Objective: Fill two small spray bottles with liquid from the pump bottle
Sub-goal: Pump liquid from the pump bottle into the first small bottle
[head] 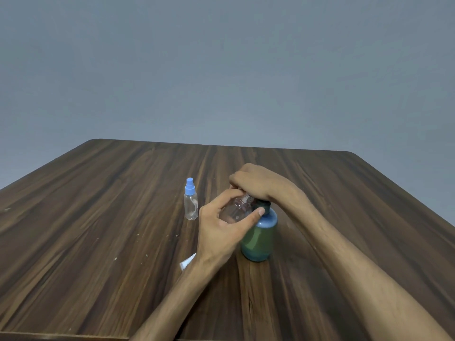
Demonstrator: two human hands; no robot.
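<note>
On the wooden table (123, 217), seen from the head camera, a green pump bottle (259, 238) stands upright a little right of the middle. Its dark collar shows just under the right hand (256, 184), which lies over the pump top with the fingers curled downward; the pump head itself is hidden beneath that hand, so I cannot tell exactly how the fingers sit on it.

Just left of the pump bottle's neck, the left hand (221, 227) holds a clear small spray bottle (237, 209) with its cap off. The fingers and thumb are curled round the bottle's body, the thumb tip reaching across to the pump bottle's shoulder. This open bottle is tilted, its threaded neck pointing up and right toward the underside of the right hand.

Farther left, well apart from both hands, a second small spray bottle (190, 204) stands upright on the table, clear, with its blue spray cap on.

Near the left wrist, a small white piece (187, 262) lies on the table, partly hidden by the arm; what it is cannot be told.
</note>
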